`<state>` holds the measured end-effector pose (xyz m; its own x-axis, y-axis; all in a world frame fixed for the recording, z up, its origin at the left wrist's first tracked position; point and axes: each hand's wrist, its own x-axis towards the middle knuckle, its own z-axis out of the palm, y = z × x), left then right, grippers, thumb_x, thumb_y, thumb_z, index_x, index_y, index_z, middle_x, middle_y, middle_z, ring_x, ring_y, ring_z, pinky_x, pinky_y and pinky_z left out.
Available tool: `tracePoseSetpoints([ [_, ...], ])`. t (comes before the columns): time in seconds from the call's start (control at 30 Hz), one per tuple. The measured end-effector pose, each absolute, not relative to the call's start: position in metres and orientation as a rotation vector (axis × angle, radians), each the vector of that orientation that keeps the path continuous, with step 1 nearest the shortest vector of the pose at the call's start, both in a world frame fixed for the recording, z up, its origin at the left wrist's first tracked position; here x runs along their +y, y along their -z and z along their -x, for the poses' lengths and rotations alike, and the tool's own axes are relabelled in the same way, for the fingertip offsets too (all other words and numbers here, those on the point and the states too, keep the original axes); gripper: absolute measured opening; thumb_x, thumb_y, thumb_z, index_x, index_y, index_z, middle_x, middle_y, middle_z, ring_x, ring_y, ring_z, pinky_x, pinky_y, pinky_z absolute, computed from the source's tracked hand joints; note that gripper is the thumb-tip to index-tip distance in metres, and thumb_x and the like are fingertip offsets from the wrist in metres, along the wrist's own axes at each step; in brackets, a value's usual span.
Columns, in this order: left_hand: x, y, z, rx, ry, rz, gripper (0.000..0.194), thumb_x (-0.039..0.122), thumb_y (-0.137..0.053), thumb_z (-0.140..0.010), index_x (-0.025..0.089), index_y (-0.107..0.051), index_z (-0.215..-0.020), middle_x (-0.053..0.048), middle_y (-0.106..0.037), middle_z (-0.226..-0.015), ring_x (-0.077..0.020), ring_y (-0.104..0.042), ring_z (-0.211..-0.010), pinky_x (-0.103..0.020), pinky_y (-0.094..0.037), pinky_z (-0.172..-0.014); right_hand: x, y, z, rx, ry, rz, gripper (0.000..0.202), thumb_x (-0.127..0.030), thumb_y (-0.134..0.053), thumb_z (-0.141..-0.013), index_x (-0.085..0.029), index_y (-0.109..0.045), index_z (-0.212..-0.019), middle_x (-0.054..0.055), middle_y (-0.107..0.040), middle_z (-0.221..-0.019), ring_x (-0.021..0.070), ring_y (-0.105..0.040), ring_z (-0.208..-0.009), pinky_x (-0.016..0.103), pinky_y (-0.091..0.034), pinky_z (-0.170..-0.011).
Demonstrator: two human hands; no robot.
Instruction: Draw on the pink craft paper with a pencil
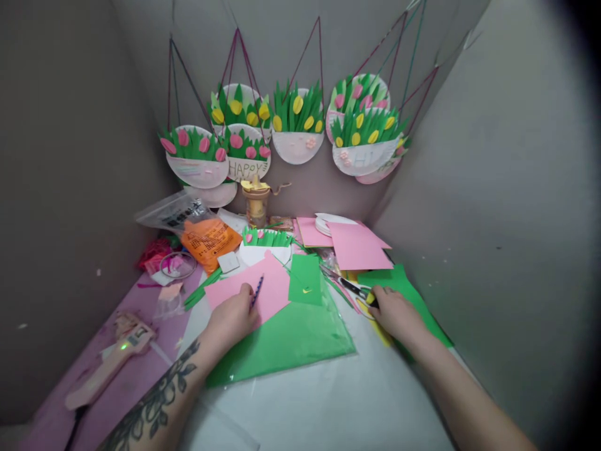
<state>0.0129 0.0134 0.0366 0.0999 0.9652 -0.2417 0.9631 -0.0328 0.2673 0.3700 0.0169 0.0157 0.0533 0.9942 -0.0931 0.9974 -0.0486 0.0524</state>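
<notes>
My left hand (235, 316) is closed around a dark patterned pencil or pen (257, 290), resting on a pink paper sheet (277, 289). Under that sheet lies a larger green sheet (291, 344) in a clear sleeve, with a smaller green rectangle (305, 275) beside the pink one. To the right, my right hand (397, 313) has its fingers closed on the dark handles of scissors (351, 288), whose blades point away to the left. Beyond the pink sheet sits a paper-plate basket (265, 255) with green paper grass and pink tulips.
A glue gun (110, 366) with a lit green light lies at the left. Farther back are an orange packet (211, 241), a brown jar (256, 207), pink sheets (359, 247) and white plates (323, 224). Finished plate baskets (298, 144) hang on the wall.
</notes>
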Motion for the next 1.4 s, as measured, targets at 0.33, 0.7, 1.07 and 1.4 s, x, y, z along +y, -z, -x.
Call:
tracePoseSetpoints([
  [0.33,0.009,-0.028,-0.007,1.852,-0.141,-1.938,0.021,0.024,-0.038,-0.082,0.018,-0.041,-0.102,-0.009,-0.064,-0.079,-0.0209,-0.061,-0.068,-0.027,-0.035,-0.055,0.06,-0.035,-0.297,2.541,0.244,-1.847,0.034,-0.026,-0.057,-0.078,-0.017,-0.056,-0.112,0.011,-0.058,-0.102,0.0224,-0.053,-0.094,0.029,-0.037,-0.081],
  [0.7,-0.009,-0.037,-0.019,1.107,-0.748,-1.675,0.01,0.029,-0.042,-0.084,0.02,-0.042,-0.089,0.001,-0.056,-0.074,-0.0109,-0.054,-0.065,-0.021,-0.042,-0.059,0.03,-0.017,-0.208,3.303,0.399,-1.18,0.038,-0.012,-0.041,-0.082,-0.022,-0.055,-0.116,0.007,-0.065,-0.09,0.0182,-0.058,-0.083,0.029,-0.043,-0.073],
  [1.07,0.027,-0.043,0.058,2.339,-0.164,-1.783,0.049,0.05,-0.043,-0.081,0.013,-0.046,-0.112,-0.018,-0.062,-0.103,-0.0311,-0.058,-0.096,-0.036,-0.043,-0.074,0.025,-0.014,-0.266,3.136,1.044,-2.189,0.029,-0.042,-0.043,-0.088,-0.019,-0.061,-0.088,0.006,-0.064,-0.086,0.0186,-0.06,-0.082,0.031,-0.045,-0.076],
  [1.4,0.037,-0.03,0.063,2.098,-0.505,-1.89,0.024,0.039,-0.048,-0.078,0.018,-0.059,-0.084,-0.003,-0.064,-0.077,-0.0193,-0.059,-0.072,-0.026,-0.04,-0.06,0.022,-0.002,-0.263,1.866,2.882,-1.249,0.085,-0.078,-0.006,-0.075,-0.016,-0.053,-0.108,0.016,-0.065,-0.095,0.0247,-0.065,-0.084,0.041,-0.05,-0.071],
])
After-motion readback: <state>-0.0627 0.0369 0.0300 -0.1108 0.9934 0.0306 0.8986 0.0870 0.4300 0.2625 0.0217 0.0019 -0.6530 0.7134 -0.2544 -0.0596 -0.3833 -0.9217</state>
